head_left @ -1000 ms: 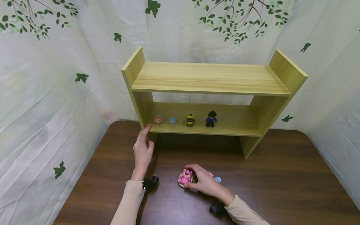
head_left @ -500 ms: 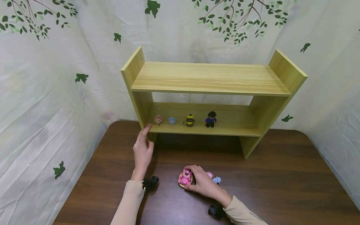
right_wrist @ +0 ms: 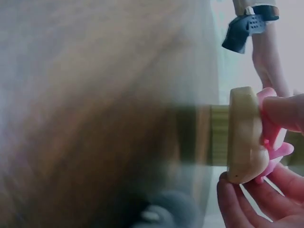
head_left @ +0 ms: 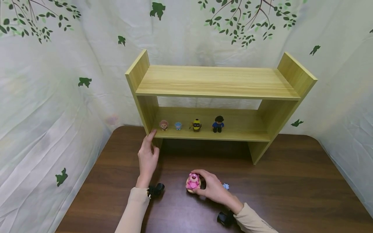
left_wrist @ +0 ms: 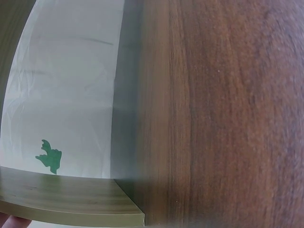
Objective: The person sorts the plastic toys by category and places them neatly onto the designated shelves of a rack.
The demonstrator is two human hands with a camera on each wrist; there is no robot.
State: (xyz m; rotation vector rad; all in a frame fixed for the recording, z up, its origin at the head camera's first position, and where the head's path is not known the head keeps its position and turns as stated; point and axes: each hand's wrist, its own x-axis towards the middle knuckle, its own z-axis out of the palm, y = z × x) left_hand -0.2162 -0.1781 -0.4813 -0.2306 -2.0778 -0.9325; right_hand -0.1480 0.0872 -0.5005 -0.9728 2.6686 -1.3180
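My right hand (head_left: 214, 187) grips a pink bear figurine (head_left: 193, 182) with a cream rounded back or base, thumb and fingers on its sides. In the right wrist view, the cream part (right_wrist: 244, 135) is turned toward the table, and a gap shows between them. Over at the shelf unit's left front edge, my left hand (head_left: 148, 158) touches the wood with an extended index finger, its thumb apart. Only a bit of a finger (left_wrist: 16, 222) shows in the left wrist view. Behind the right hand lies a small light-blue figurine (head_left: 226, 186), mostly hidden.
A light wooden shelf unit (head_left: 218, 81) stands at the back of the brown table (head_left: 291, 187). On its middle board stand a pinkish figurine (head_left: 163, 125), a small blue one (head_left: 178, 126), a yellow-capped one (head_left: 196, 125) and a dark-haired one in blue (head_left: 218, 124).
The pink bear figurine has shifted slightly to the right and upward in the head view, with my right hand around it. My left hand stays at the shelf.
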